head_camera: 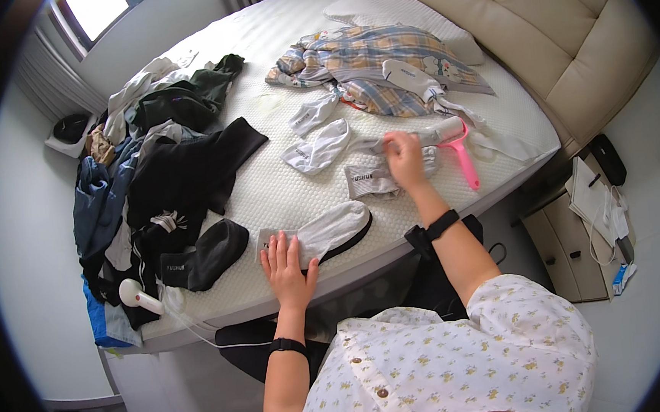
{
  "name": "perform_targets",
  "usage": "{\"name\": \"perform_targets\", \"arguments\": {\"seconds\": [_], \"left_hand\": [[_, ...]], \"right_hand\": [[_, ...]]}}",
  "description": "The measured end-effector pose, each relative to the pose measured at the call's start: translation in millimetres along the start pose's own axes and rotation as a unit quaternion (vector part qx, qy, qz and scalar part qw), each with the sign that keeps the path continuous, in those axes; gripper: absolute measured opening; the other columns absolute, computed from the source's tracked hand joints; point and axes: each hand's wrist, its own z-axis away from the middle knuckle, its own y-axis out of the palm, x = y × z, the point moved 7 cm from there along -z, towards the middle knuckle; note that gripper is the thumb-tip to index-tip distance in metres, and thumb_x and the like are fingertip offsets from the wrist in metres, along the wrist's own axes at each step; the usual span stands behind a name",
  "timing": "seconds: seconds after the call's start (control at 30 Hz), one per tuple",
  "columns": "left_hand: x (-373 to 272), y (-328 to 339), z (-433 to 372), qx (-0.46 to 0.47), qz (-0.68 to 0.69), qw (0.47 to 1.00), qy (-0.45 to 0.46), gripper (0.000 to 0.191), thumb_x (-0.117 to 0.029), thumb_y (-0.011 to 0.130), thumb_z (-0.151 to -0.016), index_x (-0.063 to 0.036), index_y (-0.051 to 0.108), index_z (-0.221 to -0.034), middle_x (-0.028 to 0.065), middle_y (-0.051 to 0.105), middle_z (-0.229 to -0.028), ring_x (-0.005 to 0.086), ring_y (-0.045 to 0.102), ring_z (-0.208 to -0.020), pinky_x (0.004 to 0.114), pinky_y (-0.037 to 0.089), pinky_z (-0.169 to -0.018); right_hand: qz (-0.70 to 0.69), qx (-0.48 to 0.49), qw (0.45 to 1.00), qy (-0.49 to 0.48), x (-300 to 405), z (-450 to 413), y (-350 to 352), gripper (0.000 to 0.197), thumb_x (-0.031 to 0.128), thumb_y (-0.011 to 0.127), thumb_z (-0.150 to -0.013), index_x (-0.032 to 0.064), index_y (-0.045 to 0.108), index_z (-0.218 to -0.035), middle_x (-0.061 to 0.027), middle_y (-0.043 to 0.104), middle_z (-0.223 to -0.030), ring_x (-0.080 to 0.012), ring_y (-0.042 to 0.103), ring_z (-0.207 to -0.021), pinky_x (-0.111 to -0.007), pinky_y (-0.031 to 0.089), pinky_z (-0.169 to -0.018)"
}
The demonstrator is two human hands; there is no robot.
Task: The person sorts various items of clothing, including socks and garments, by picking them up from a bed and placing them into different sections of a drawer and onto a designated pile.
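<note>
My left hand (290, 272) lies flat, fingers spread, on the cuff of a light grey sock with a black sole (337, 228) near the mattress edge. Over the socks further right is my right hand (405, 157), its fingers curled and slightly blurred; whether it pinches a sock cannot be made out. Beneath it lies a bunched grey sock with a lettered cuff (365, 180). Two white socks (317, 146) rest beyond. A lint roller with a pink handle (466, 162) lies to the right of this hand. A dark grey sock (210, 257) is left of my left hand.
A heap of clothes (172, 165) covers the mattress's left side, with a white corded fabric shaver (140, 297) at its near end. Plaid fabric (371, 59) and another white sock (413, 79) lie at the far right. A bedside cabinet (568, 247) stands beside the bed.
</note>
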Motion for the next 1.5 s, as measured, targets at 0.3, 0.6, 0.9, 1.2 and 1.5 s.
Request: {"name": "perform_targets", "arguments": {"seconds": [0.3, 0.6, 0.9, 1.2, 1.5], "left_hand": [[-61.3, -37.5, -52.6, 0.021, 0.523, 0.833, -0.18, 0.084, -0.024, 0.079, -0.079, 0.0001, 0.032, -0.145, 0.0173, 0.05, -0.135, 0.0259, 0.051, -0.124, 0.041, 0.042, -0.101], [-21.5, -15.4, -9.0, 0.07, 0.747, 0.54, -0.38, 0.028, -0.005, 0.067, -0.088, -0.0015, 0.061, -0.115, 0.0058, 0.068, -0.099, 0.013, 0.066, -0.089, 0.028, 0.054, -0.076], [51.4, -12.4, -2.6, -0.091, 0.652, 0.622, -0.424, 0.016, -0.01, 0.06, -0.095, -0.0091, 0.057, -0.11, -0.0016, 0.062, -0.092, 0.008, 0.061, -0.078, 0.025, 0.052, -0.061], [76.1, -16.4, -5.4, -0.063, 0.49, 0.772, -0.399, 0.026, -0.01, 0.062, -0.091, -0.0051, 0.054, -0.115, 0.0023, 0.061, -0.096, 0.0132, 0.059, -0.082, 0.03, 0.049, -0.063], [-3.7, -42.6, -35.4, -0.113, 0.085, 0.988, -0.063, 0.012, -0.005, 0.067, -0.077, -0.0033, 0.062, -0.088, 0.013, 0.062, -0.095, 0.0339, 0.057, -0.093, 0.041, 0.044, -0.083]], "right_hand": [[-0.242, 0.213, 0.942, -0.092, 156.1, 3.0, -71.5, 0.014, 0.004, 0.059, -0.089, 0.0024, 0.059, -0.103, -0.0214, 0.061, -0.085, -0.0368, 0.064, -0.077, -0.04, 0.049, -0.065], [-0.337, 0.533, 0.771, 0.085, 125.5, 100.0, -30.9, 0.039, 0.016, 0.076, -0.076, 0.0013, 0.062, -0.11, -0.0072, 0.068, -0.089, -0.0159, 0.062, -0.078, -0.029, 0.048, -0.071], [-0.512, 0.32, 0.722, 0.339, 92.4, 80.5, -13.8, 0.027, -0.002, 0.07, -0.081, 0.003, 0.059, -0.106, -0.0012, 0.063, -0.088, -0.0092, 0.062, -0.084, -0.024, 0.052, -0.064], [-0.279, 0.279, 0.888, 0.237, 94.3, 76.5, 14.8, 0.038, 0.005, 0.066, -0.083, 0.0056, 0.051, -0.117, -0.0086, 0.061, -0.075, -0.0164, 0.062, -0.06, -0.031, 0.049, -0.057], [-0.129, 0.255, 0.94, -0.186, 168.0, 77.3, 8.5, 0.027, 0.019, 0.069, -0.081, 0.0054, 0.062, -0.103, -0.0117, 0.064, -0.105, -0.031, 0.061, -0.103, -0.042, 0.049, -0.087]]}}
